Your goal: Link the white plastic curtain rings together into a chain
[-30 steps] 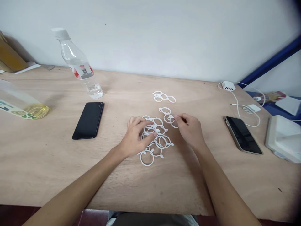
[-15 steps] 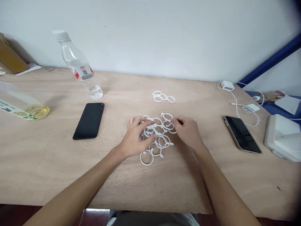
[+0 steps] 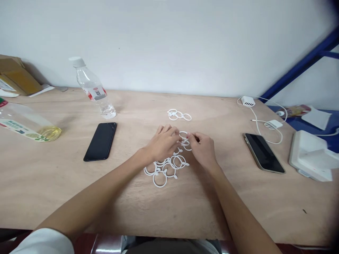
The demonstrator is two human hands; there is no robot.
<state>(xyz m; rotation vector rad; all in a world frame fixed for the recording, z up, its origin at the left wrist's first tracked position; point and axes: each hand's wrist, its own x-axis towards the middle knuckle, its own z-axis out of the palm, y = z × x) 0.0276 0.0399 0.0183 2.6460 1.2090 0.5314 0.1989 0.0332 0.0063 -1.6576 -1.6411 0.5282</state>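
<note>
Several white plastic rings with small oval tabs lie in a loose, overlapping pile on the wooden table. At the pile's far end, my right hand pinches the edge of a ring between thumb and forefinger. My left hand is bent over the same rings from the left, its fingers curled against them. Its thumb and part of what it grips are hidden under the hand. Beyond both hands, a small separate group of linked white rings rests on the table.
On the left are a black phone, a water bottle, a bottle with yellow liquid and a cardboard box. To the right lie another phone, a charger with white cables and a white plastic case.
My left hand has left the middle of the pile, moved toward my right hand and curled its fingers. More of the near rings now show. The camera view has shifted slightly.
</note>
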